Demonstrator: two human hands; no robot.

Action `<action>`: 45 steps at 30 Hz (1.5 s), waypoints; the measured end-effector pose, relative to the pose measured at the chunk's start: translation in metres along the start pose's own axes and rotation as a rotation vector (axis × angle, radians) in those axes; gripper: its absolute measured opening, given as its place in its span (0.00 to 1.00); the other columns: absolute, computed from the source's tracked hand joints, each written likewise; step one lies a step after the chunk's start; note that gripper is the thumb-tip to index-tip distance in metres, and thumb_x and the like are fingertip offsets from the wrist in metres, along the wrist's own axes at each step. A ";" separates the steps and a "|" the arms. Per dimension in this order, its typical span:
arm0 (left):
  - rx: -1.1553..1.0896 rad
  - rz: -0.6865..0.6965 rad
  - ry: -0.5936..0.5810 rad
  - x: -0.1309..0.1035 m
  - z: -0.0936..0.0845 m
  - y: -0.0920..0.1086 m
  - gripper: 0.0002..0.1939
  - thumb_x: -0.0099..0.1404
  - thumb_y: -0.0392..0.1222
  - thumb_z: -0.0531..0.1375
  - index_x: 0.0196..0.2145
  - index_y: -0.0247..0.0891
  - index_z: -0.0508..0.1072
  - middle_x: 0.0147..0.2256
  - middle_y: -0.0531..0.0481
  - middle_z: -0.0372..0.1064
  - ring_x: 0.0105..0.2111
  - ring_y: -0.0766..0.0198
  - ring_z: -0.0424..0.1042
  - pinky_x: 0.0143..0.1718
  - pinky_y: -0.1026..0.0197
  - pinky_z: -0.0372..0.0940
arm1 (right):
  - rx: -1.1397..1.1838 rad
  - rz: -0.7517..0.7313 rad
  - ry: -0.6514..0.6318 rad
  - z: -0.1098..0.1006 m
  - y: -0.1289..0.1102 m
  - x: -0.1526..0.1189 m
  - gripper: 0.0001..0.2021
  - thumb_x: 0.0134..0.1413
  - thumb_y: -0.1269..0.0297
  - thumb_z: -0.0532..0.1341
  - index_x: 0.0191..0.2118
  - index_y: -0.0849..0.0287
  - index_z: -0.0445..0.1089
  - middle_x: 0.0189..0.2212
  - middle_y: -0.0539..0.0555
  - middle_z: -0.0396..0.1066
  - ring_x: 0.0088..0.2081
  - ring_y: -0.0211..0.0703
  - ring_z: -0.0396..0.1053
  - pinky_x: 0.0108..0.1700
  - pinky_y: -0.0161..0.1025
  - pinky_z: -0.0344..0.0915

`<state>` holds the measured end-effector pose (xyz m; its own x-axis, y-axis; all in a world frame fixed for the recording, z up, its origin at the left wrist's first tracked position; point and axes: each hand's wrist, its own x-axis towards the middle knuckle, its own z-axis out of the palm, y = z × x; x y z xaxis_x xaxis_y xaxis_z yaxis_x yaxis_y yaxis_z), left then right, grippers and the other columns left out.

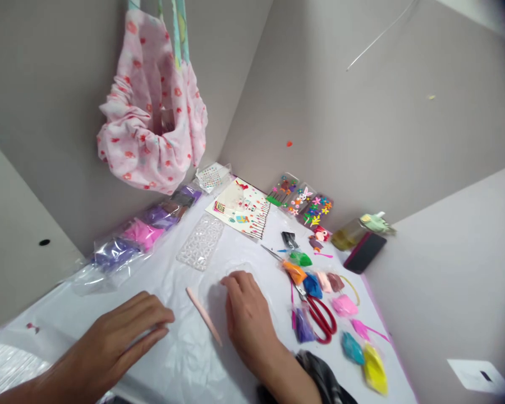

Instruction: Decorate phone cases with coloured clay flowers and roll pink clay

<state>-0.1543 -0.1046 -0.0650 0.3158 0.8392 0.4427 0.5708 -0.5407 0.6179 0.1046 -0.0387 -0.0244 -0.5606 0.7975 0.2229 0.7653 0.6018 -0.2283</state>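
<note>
My left hand (128, 331) hovers over the left of the white-covered table, fingers stretched out and thumb apart, holding nothing. Between my two hands lies a slim pale pink stick (204, 317), tapered at its lower end; neither hand touches it. Just right of it, my right hand (248, 317) rests low over the sheet with its fingers bent down and close together. Its fingertips are partly hidden, so anything under them cannot be made out. Beyond that hand lies a clear embossed plastic sheet (201, 242).
Red-handled scissors (322, 320) lie at right among several bagged clay pieces, including yellow (374, 369) and blue (312, 285) ones. A decorated card (239, 207) and decorated phone cases (301, 199) are at the back. A phone (365, 252) leans against a jar (347, 233). A pink cloth bag (151, 112) hangs above.
</note>
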 end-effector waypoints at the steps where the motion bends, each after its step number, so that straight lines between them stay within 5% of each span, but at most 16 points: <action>1: 0.002 0.033 -0.013 0.004 0.001 -0.001 0.09 0.77 0.41 0.57 0.51 0.48 0.75 0.43 0.54 0.79 0.43 0.62 0.78 0.47 0.67 0.72 | -0.048 -0.007 -0.020 -0.002 0.009 -0.007 0.20 0.58 0.85 0.53 0.50 0.62 0.72 0.47 0.63 0.75 0.46 0.55 0.72 0.46 0.50 0.74; 4: 0.006 -0.007 -0.008 0.012 0.007 -0.005 0.15 0.78 0.40 0.55 0.59 0.49 0.72 0.51 0.51 0.76 0.51 0.59 0.75 0.54 0.61 0.70 | -0.179 -0.020 -0.049 -0.004 0.039 -0.015 0.24 0.54 0.87 0.54 0.54 0.65 0.71 0.52 0.67 0.75 0.51 0.58 0.72 0.53 0.54 0.74; 8: 0.015 -0.045 0.060 0.016 0.014 -0.008 0.13 0.80 0.43 0.54 0.58 0.49 0.72 0.53 0.51 0.74 0.54 0.58 0.72 0.58 0.58 0.67 | -0.254 0.049 0.006 0.003 0.061 0.003 0.22 0.59 0.87 0.51 0.57 0.73 0.70 0.55 0.76 0.73 0.55 0.65 0.72 0.56 0.64 0.72; 12: 0.083 -0.002 0.124 0.013 0.009 -0.011 0.11 0.78 0.42 0.57 0.55 0.48 0.72 0.50 0.52 0.74 0.53 0.59 0.72 0.57 0.61 0.65 | -0.206 -0.012 0.013 0.011 0.032 0.030 0.21 0.71 0.76 0.53 0.65 0.67 0.66 0.64 0.71 0.69 0.64 0.62 0.68 0.64 0.59 0.69; 17: 0.153 -0.004 0.300 0.007 0.003 -0.008 0.08 0.77 0.37 0.56 0.51 0.45 0.72 0.47 0.49 0.73 0.52 0.57 0.70 0.58 0.56 0.61 | -0.055 -0.112 -0.016 0.024 -0.021 0.060 0.27 0.75 0.60 0.57 0.73 0.62 0.56 0.76 0.69 0.50 0.76 0.68 0.47 0.71 0.69 0.55; 22: 0.209 0.047 0.337 0.008 0.001 -0.007 0.11 0.75 0.30 0.56 0.51 0.41 0.71 0.45 0.47 0.72 0.52 0.56 0.69 0.58 0.54 0.61 | -0.004 -0.169 -0.117 0.043 -0.025 0.072 0.33 0.75 0.46 0.53 0.74 0.64 0.56 0.76 0.70 0.49 0.77 0.68 0.45 0.73 0.69 0.51; 27: 0.210 0.065 0.349 0.009 0.000 -0.007 0.11 0.74 0.28 0.55 0.49 0.39 0.71 0.45 0.46 0.71 0.53 0.55 0.69 0.58 0.52 0.61 | -0.063 -0.089 -0.139 0.043 -0.019 0.072 0.34 0.74 0.47 0.55 0.74 0.65 0.55 0.77 0.71 0.46 0.77 0.69 0.41 0.73 0.72 0.47; 32: 0.212 0.078 0.371 0.008 0.000 -0.006 0.11 0.74 0.27 0.56 0.48 0.39 0.71 0.44 0.46 0.72 0.53 0.55 0.69 0.59 0.51 0.62 | -0.003 -0.263 -0.192 0.042 -0.033 0.065 0.35 0.73 0.43 0.54 0.74 0.61 0.56 0.76 0.67 0.49 0.77 0.66 0.43 0.74 0.69 0.48; 40: 0.206 0.046 0.376 0.004 0.002 -0.011 0.12 0.72 0.27 0.57 0.47 0.40 0.73 0.44 0.47 0.74 0.53 0.54 0.71 0.59 0.50 0.63 | 0.178 -0.058 -0.187 0.021 -0.004 0.082 0.31 0.78 0.49 0.48 0.76 0.58 0.50 0.78 0.64 0.43 0.79 0.59 0.38 0.74 0.68 0.46; 45: 0.192 0.006 0.378 0.003 0.002 -0.012 0.12 0.72 0.29 0.58 0.47 0.43 0.73 0.43 0.49 0.76 0.52 0.52 0.73 0.58 0.48 0.65 | 0.144 0.001 -0.154 0.017 -0.007 0.089 0.29 0.78 0.52 0.50 0.75 0.62 0.53 0.78 0.67 0.44 0.78 0.61 0.37 0.75 0.69 0.44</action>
<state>-0.1592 -0.0957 -0.0726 0.0400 0.7365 0.6752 0.7116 -0.4954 0.4982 0.0438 0.0285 -0.0187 -0.6102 0.7884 0.0773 0.7191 0.5922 -0.3636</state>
